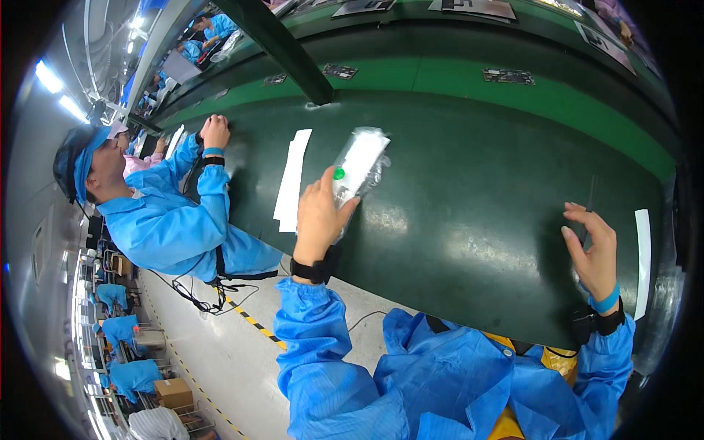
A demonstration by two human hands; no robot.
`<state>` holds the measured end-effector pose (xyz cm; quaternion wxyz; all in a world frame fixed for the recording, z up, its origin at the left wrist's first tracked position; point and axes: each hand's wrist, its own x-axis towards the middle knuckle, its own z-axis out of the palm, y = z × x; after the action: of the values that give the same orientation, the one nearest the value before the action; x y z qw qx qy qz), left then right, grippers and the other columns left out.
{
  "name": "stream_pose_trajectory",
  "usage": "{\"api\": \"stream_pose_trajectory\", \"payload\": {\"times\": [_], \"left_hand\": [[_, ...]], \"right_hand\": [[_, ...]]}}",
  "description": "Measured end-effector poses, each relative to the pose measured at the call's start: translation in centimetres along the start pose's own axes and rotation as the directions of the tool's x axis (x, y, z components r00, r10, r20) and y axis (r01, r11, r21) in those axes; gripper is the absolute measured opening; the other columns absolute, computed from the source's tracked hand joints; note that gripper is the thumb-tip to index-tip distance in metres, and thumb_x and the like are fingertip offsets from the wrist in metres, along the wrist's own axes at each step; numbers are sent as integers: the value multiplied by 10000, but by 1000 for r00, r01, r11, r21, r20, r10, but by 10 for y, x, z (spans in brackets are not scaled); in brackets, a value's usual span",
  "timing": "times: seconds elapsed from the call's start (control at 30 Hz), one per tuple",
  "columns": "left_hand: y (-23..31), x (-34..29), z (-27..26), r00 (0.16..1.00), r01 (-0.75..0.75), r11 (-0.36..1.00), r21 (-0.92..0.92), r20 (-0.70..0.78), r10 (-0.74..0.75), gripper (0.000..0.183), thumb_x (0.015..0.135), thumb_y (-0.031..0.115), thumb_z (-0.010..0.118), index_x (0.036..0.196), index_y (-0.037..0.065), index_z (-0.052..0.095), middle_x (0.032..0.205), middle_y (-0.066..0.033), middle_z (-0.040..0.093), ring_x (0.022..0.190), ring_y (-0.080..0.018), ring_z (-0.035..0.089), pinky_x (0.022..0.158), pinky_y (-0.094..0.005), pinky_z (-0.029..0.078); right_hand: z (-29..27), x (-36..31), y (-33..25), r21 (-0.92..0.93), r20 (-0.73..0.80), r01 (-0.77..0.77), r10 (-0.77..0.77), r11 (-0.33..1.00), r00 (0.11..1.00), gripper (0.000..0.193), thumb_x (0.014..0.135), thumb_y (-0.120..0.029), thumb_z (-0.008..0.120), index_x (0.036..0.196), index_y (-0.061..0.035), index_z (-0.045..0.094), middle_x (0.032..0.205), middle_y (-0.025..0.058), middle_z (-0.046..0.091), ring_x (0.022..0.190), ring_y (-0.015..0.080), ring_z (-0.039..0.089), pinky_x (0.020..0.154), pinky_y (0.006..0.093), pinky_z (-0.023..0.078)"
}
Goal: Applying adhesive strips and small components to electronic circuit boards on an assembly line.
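A clear plastic bag [361, 165] holding a flat white item sits at the centre of the view, lifted just above a dark green conveyor belt [469, 191]. A small green dot [339, 174] marks the bag's lower corner. The left hand [320, 216] pinches the bag at that lower end, thumb on the near side and fingers behind, so the bag tilts up and away from the person.

The right hand [592, 249] is well apart, at the belt's near edge on the right. Its fingers are loosely curled and spread, clamped on nothing; whether the fingertips touch a thin dark item under them cannot be told. Both wrists wear dark straps, and the sleeves are blue.

Just left of the bag, a long white strip [291, 180] lies flat on the belt. A second white strip [643, 257] curves along the belt's right edge, beyond the right hand. Farther back, small circuit boards [507, 76] ride on a brighter green band.

As a judgement, a one-corner pinch lets the bag swing, so a firm, steady hold near the dot, keeping the bag clear of the strip, would handle it best.

To the left, a co-worker [165, 213] in blue leans on the belt.
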<state>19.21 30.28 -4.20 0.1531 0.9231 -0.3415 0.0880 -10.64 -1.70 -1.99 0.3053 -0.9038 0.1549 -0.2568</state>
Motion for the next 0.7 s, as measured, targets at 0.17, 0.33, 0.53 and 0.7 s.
{"api": "stream_pose_trajectory", "payload": {"times": [0.17,0.33,0.53,0.7], "left_hand": [[49,-12,1,988,-156,981,-118,-4,156,543,732,138,730,1228,46,530,978,-195,622,889,-369,599,761,-435,488],[89,-17,3,971,-200,909,-365,48,232,557,682,76,758,1203,56,562,957,-166,622,880,-342,598,745,-408,487],[136,-21,8,877,-352,831,-431,159,454,612,654,102,797,1214,49,553,1050,-144,609,973,-333,560,821,-404,457],[130,-22,-9,918,-281,886,-367,167,361,635,699,86,771,1278,44,513,1226,-160,561,1094,-333,542,938,-393,436]], "right_hand": [[9,3,-4,76,51,2,-6,997,999,209,767,-35,671,971,-5,638,994,169,672,958,324,645,840,349,490],[30,23,-7,189,202,-31,-8,981,979,301,765,-104,707,1049,-40,633,1026,145,670,939,313,649,827,339,498],[58,37,1,406,225,21,-122,914,967,412,712,-159,769,1089,-79,625,1136,138,638,1057,333,582,896,391,473],[56,35,26,238,174,194,-239,952,955,236,711,-91,730,923,-64,629,957,104,663,903,304,596,774,383,489]]}}
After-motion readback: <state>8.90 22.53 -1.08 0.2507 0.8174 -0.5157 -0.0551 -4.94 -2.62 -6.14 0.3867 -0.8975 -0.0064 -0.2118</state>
